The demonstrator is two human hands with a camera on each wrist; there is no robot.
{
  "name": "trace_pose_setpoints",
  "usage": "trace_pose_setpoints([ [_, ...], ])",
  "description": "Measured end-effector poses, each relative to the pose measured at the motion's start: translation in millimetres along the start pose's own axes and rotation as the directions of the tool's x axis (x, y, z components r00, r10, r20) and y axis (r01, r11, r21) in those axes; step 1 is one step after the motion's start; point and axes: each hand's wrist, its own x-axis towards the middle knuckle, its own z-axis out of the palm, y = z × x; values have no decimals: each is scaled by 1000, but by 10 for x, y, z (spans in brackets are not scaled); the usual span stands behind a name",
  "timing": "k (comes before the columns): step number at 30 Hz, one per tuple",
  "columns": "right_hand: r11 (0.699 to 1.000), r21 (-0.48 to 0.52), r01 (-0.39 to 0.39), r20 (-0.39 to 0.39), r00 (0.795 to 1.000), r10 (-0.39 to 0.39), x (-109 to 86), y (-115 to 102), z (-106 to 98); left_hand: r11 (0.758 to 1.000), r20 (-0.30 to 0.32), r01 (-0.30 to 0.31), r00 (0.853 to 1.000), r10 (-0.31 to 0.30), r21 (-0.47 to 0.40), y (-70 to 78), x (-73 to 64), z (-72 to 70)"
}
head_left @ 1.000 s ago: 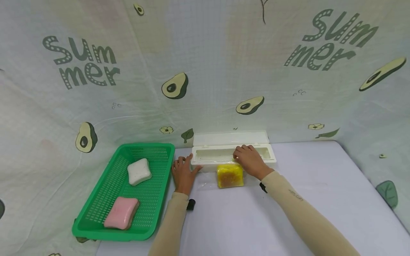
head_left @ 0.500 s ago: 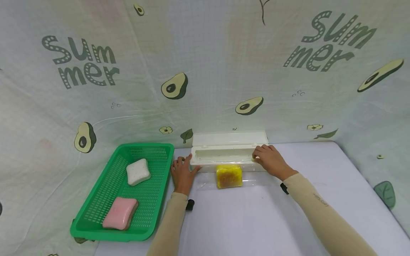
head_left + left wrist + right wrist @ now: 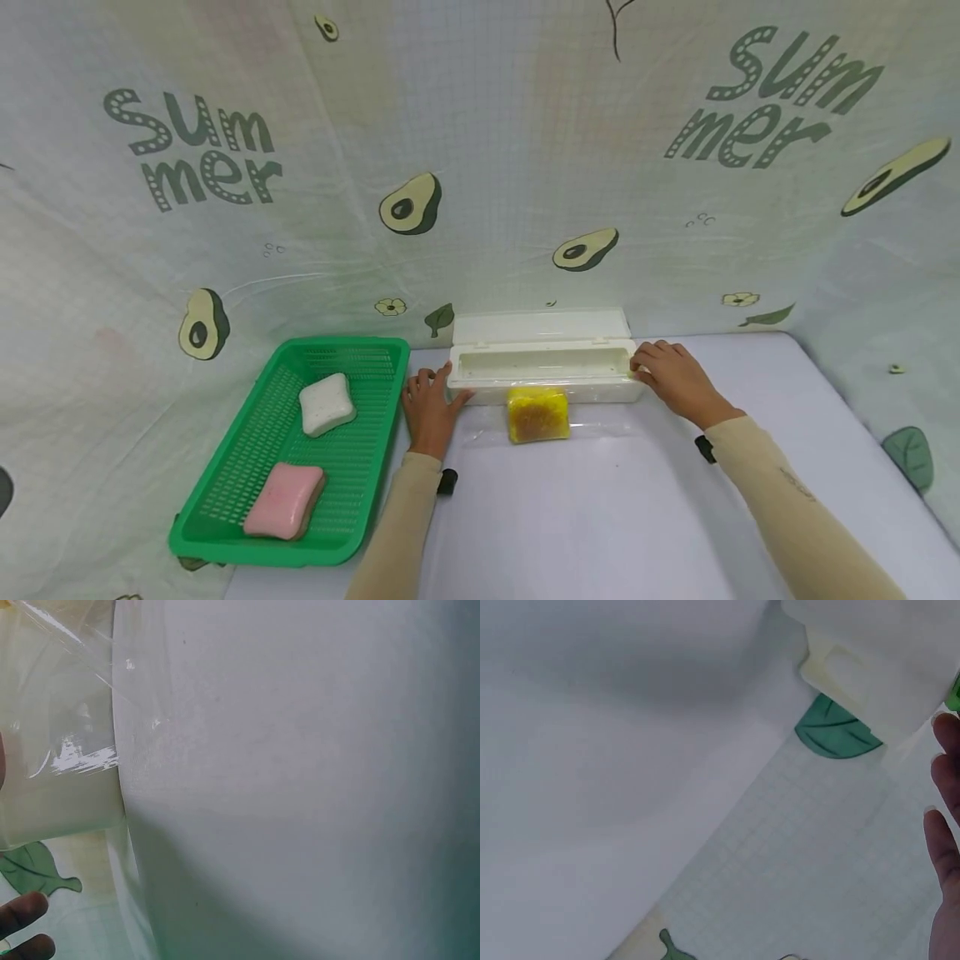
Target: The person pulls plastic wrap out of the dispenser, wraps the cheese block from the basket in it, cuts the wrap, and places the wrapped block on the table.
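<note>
A long white cling film dispenser stands at the back of the table, its lid raised. Clear film lies over its front face and along the table before it. On that film sits a yellow, soap-like block with a brownish patch. My left hand braces the dispenser's left end, thumb at the front corner and fingers spread; two straight fingertips show in the left wrist view. At the far right end, my right hand pinches a small pale slide cutter, mostly hidden by the fingertips.
A green perforated basket stands to the left, holding a white soap-like bar and a pink one. A printed cloth hangs right behind the dispenser. The table's right edge borders that cloth.
My right hand has slid rightward along the dispenser's front edge, from near its middle to its right end. The left hand, yellow block and basket have stayed in place.
</note>
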Motion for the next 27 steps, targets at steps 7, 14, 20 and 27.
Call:
trace_pose_setpoints([
  [7, 1000, -1, -9, -40, 999, 9, -57, 36, 18, 1000, -3, -8, 1000, 8, -5, 32, -1, 3],
  [14, 997, 51, -54, -135, 989, 61, 17, -333, 113, 996, 61, 21, 998, -15, -89, 44, -6, -35],
  [20, 995, 93, -38, -91, 995, 47, 166, -810, 307, 977, 109, 50, 994, -28, -208, 33, -27, -49],
  [27, 994, 106, -41, -136, 989, 56, 283, -991, 459, 938, 118, 38, 993, 3, -345, -1, -57, -67],
])
